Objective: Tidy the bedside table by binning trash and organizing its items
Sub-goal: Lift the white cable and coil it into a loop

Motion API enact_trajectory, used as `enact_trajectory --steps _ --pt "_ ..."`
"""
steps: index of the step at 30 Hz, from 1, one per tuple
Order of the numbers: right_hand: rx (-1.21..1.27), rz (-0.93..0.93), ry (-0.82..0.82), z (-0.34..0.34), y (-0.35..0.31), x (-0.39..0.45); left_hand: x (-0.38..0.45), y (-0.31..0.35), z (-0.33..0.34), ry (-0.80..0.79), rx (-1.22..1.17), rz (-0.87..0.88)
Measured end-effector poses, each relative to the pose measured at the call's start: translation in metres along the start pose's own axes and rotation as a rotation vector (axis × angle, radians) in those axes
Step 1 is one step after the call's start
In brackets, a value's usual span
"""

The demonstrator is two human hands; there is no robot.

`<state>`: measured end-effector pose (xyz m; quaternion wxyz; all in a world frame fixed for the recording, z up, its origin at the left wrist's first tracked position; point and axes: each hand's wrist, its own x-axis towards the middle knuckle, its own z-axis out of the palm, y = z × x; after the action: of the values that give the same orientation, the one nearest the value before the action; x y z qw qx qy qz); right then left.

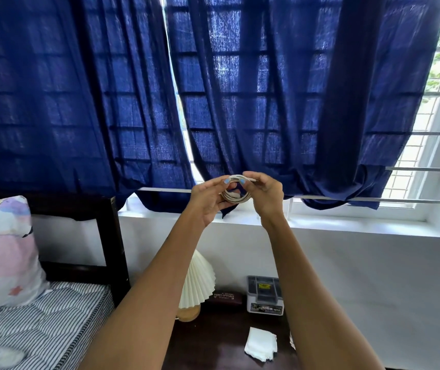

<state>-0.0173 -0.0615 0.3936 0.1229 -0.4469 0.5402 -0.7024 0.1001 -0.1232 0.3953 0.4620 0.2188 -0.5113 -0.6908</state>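
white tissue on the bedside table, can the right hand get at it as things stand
Probably not yet: the right hand and left hand are raised, both gripping the coiled cable. Nothing covers the tissue, which lies below the right forearm.

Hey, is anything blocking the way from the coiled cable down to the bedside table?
Nothing visible. Both hands hold the coiled cable high; bare tabletop lies between the glasses case and folded tissue.

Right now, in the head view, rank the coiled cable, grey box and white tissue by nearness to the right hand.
1. Coiled cable: held in the right hand, shared with the left hand.
2. Grey box: below, at the table's back.
3. White tissue: lowest, near the table's front edge.
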Motion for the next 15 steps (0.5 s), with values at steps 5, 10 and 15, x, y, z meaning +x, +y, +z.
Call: enact_trajectory --steps 5,10,15 --pt "0.06 0.1 -0.082 0.001 -0.003 -0.001 -0.003 -0.007 0.003 0.058 -0.081 0.034" --pt "-0.222 -0.013 -0.045 0.003 -0.005 -0.002 -0.003 -0.004 0.007 0.062 -0.006 -0.007" --pt "-0.261 -0.03 -0.082 0.004 -0.006 -0.002 -0.003 0.001 0.013 0.088 0.086 -0.026"
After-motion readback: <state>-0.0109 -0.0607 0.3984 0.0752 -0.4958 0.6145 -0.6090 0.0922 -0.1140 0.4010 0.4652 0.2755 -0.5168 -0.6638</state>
